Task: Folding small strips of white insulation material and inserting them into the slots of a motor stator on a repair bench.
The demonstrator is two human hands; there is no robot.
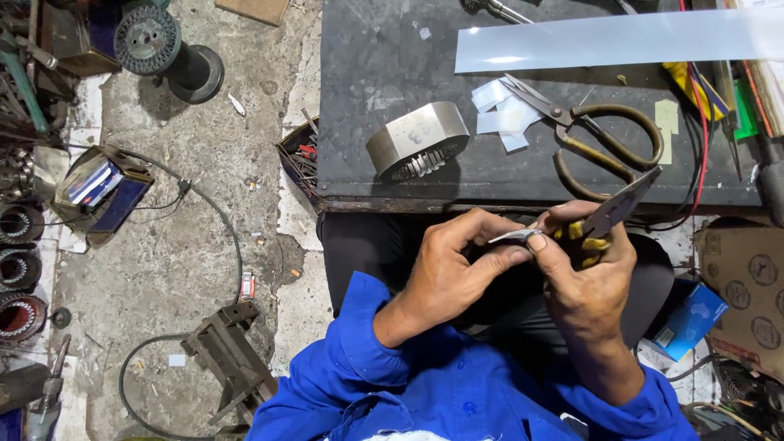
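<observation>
Over my lap, my left hand (457, 265) and my right hand (584, 269) meet on a small pale strip (514, 237), pinched between the fingertips of both. My right hand also grips pliers with yellow handles (608, 216), their grey jaws pointing up and to the right. On the dark bench (384, 49) ahead lie a round metal stator core (418, 140), several cut pale slips (506, 118), large scissors (592, 135) and a long translucent strip (621, 39).
Coloured wires (702, 114) trail along the bench's right end. On the concrete floor to the left stand a wire spool (151, 41), a small metal stand (233, 359) and motor stators (20, 269). A blue box (690, 318) and cardboard (747, 286) sit to the right.
</observation>
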